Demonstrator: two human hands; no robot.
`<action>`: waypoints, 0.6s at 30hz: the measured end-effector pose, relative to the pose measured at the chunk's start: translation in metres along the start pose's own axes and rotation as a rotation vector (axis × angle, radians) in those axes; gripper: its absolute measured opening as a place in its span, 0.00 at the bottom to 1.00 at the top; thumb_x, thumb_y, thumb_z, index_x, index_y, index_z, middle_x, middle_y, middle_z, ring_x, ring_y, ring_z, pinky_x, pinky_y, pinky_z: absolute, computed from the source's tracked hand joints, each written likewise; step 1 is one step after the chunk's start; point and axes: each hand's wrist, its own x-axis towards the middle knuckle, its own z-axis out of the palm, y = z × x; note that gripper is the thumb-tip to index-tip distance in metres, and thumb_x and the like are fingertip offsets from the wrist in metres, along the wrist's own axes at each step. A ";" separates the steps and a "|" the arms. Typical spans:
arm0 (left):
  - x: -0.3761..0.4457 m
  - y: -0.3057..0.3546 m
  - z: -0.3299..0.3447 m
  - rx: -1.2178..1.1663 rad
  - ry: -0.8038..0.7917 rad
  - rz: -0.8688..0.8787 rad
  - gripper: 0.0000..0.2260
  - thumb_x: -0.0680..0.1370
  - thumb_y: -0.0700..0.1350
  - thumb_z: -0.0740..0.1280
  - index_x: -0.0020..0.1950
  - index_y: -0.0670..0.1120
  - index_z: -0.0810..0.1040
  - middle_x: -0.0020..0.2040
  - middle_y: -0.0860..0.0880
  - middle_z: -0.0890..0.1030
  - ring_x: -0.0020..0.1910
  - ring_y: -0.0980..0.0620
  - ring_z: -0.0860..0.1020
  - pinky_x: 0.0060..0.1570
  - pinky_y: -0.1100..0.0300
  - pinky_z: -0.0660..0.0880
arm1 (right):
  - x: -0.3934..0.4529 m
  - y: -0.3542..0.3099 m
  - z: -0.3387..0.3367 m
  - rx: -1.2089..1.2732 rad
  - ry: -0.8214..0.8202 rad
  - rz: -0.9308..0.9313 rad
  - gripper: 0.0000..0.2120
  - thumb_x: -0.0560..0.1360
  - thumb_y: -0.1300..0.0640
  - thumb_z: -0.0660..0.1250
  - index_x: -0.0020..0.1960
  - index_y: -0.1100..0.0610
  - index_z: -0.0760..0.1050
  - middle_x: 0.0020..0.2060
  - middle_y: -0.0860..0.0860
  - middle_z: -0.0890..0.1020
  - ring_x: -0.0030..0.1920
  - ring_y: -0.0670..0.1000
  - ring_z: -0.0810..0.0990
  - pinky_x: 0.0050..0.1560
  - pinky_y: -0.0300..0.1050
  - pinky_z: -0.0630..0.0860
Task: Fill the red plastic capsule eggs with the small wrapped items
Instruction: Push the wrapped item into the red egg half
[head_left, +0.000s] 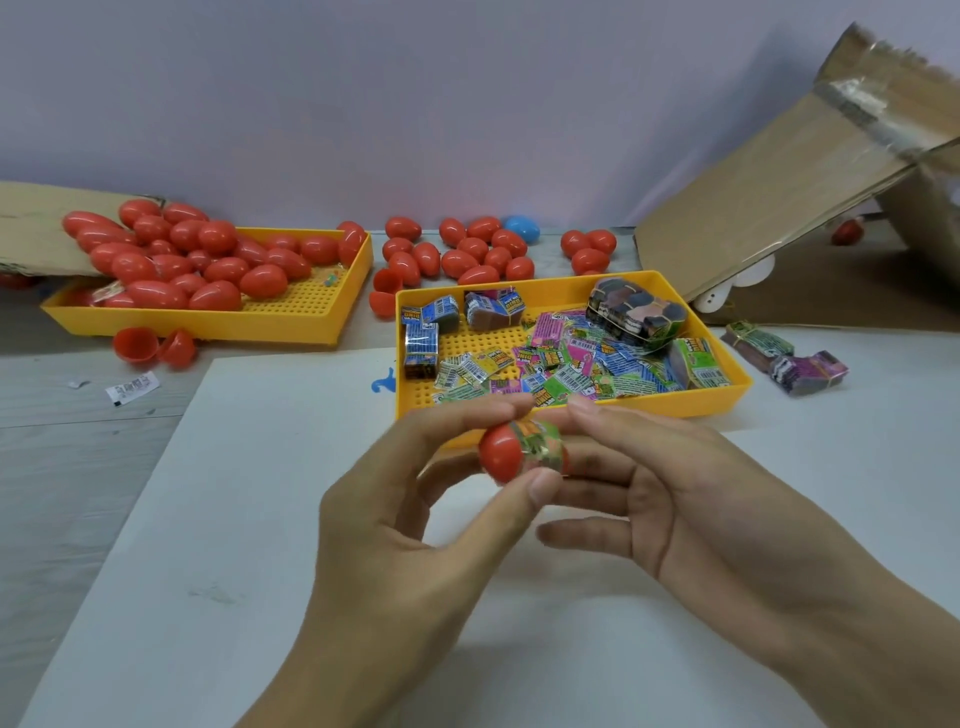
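Egg half (501, 453) in my left hand (410, 525), red and round, pinched between thumb below and fingertips above, right over the white sheet (208, 519) on the desk (62, 467). A wrapped item (543, 441), green and shiny, sticks out of its open side, and my right hand (691, 499) has it too, thumb on top, fingers curled in behind, so both hands meet on this one piece. Just beyond my fingers sits the near yellow tray (737, 387), loaded with loose wrapped packets (571, 364) in pink, green and blue, plus a few banded bundles (636, 312) toward the back. Off to the left, the other yellow tray (311, 332) carries a heap of closed red eggs (208, 260), with two open red halves (156, 345) lying on the desk in front of it. More red eggs (467, 254) cluster between the trays along the wall, one blue egg (521, 228) among them. On the right, a cardboard box (779, 182) lies tipped, and two more bundles (784, 353) rest beside the near tray.
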 end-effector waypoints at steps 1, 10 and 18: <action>0.001 0.000 -0.001 -0.027 0.030 0.001 0.15 0.70 0.43 0.76 0.56 0.51 0.81 0.54 0.47 0.85 0.54 0.46 0.84 0.53 0.59 0.80 | -0.001 -0.001 0.000 -0.013 0.014 -0.003 0.19 0.66 0.49 0.72 0.50 0.61 0.84 0.45 0.61 0.86 0.44 0.55 0.86 0.36 0.46 0.82; 0.003 -0.002 -0.005 -0.030 0.010 -0.024 0.14 0.70 0.42 0.75 0.55 0.53 0.85 0.52 0.48 0.84 0.52 0.46 0.84 0.50 0.61 0.80 | -0.004 0.004 0.003 -0.072 -0.015 -0.055 0.07 0.65 0.56 0.76 0.40 0.58 0.83 0.39 0.60 0.84 0.38 0.53 0.85 0.33 0.42 0.80; 0.001 0.000 -0.006 -0.021 -0.128 -0.065 0.25 0.71 0.42 0.75 0.67 0.55 0.78 0.60 0.52 0.83 0.61 0.48 0.81 0.59 0.57 0.78 | -0.001 0.005 0.005 -0.137 0.044 -0.055 0.14 0.66 0.48 0.79 0.44 0.57 0.84 0.38 0.56 0.85 0.37 0.52 0.85 0.29 0.43 0.79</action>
